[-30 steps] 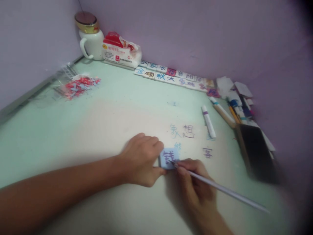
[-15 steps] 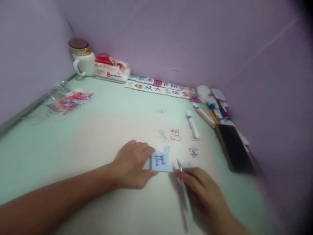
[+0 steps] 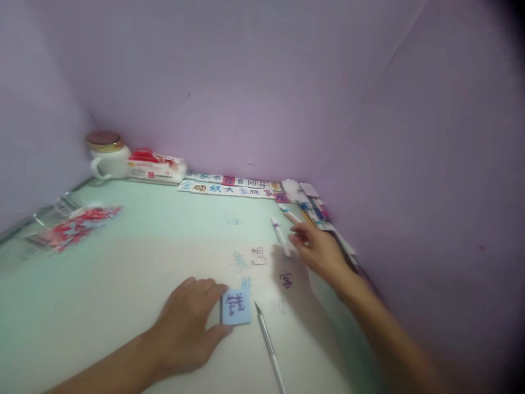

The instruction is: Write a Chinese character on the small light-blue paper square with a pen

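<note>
My left hand [image 3: 186, 323] pinches the left edge of a blue square tile [image 3: 235, 306] between thumb and fingers. A dark purple Chinese character is drawn on the tile's face. To its right a silver craft knife [image 3: 269, 346] lies on the table, blade tip pointing away from me. My right hand [image 3: 318, 249] reaches over the table at the right, its slightly blurred fingers bent and apart, with nothing seen in them. Just left of those fingertips lies a white marker [image 3: 280, 236] with a purple band. Another pale pen with a blue band [image 3: 289, 213] lies partly behind the hand.
Two rows of character tiles [image 3: 229, 190] line the back wall. At the back left stand a lidded white mug [image 3: 112, 163] and a tissue pack [image 3: 156, 168]. A clear bag of red and blue scraps [image 3: 82, 224] lies left. Characters [image 3: 286, 280] are written on the tabletop.
My right hand has left the craft knife and moved forward to the markers. The left hand still holds the tile. The view has tilted up and shifted right.
</note>
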Demonstrator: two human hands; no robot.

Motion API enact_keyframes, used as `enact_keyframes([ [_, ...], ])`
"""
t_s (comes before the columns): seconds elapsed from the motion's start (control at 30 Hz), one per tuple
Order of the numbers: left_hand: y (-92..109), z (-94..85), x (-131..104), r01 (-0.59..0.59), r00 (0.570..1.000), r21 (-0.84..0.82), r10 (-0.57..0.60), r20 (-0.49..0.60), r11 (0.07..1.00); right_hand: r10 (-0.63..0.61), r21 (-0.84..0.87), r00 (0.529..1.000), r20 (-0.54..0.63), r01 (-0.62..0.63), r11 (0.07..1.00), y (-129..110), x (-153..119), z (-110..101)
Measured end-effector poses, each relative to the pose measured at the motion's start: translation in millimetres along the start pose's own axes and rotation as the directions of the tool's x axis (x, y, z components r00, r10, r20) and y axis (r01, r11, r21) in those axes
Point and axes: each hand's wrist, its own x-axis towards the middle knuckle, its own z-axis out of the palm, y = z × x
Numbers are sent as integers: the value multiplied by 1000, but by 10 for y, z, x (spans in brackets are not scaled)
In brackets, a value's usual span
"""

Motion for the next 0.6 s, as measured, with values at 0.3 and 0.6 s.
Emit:
enact_keyframes([
  [0.3, 27, -162, 42, 73, 995, -184, -84, -52, 980, 85, -196, 984, 156, -54, 979, -155, 311, 243],
  [0.6, 556, -449, -198, -396, 914, 202, 406, -11, 896, -692, 156, 722, 26, 681, 716, -494, -1221, -248],
])
